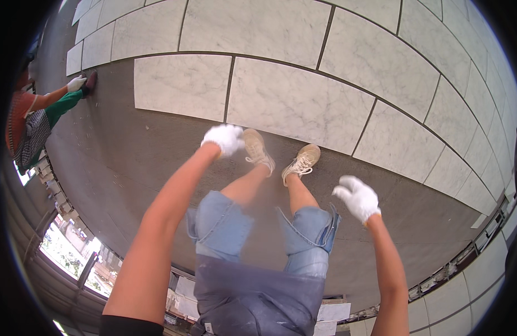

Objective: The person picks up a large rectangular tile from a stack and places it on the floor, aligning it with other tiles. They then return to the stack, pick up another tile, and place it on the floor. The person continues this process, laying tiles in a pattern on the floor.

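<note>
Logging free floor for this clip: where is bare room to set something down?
Bare grey floor lies between the left hand and the co-worker at far left, and right of the right hand below the marble tiles. It is crowded around the shoes between both hands.

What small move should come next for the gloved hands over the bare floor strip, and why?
Probably lower the left hand toward the grey floor strip at the marble tile edge. Both gloved hands hang free, holding nothing; the right hand is farther from the tiles.
</note>
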{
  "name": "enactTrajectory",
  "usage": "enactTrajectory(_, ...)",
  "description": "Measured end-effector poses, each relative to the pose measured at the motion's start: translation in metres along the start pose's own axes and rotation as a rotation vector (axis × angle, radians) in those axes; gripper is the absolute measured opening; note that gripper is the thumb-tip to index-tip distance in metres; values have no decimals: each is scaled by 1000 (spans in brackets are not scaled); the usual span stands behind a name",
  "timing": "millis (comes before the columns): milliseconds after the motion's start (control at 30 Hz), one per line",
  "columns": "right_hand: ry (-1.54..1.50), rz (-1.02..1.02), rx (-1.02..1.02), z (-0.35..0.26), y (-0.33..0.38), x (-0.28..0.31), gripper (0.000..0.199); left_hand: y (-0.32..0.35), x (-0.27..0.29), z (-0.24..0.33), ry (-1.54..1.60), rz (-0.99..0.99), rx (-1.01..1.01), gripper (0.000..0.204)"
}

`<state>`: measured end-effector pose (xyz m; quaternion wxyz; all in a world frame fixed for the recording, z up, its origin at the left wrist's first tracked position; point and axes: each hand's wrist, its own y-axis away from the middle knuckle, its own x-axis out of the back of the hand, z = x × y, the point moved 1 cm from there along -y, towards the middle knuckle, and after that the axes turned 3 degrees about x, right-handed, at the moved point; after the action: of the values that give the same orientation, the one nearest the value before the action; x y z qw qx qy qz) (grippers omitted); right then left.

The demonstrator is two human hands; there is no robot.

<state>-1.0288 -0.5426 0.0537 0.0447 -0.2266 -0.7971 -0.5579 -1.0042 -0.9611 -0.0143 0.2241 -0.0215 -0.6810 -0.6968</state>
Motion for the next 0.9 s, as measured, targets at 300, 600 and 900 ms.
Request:
enactTrajectory(300, 389, 237, 158, 5, -268, 6, 72, -189, 24, -14, -283, 388, 8, 53)
enactTrajectory(600, 573, 354, 170, -28, -396, -10, 77, -298, 37, -47, -302, 654, 3, 51)
enactTrajectory(900, 687, 501, 144, -50, -410, -29, 80, -308, 54, -40, -247, 679, 21, 38)
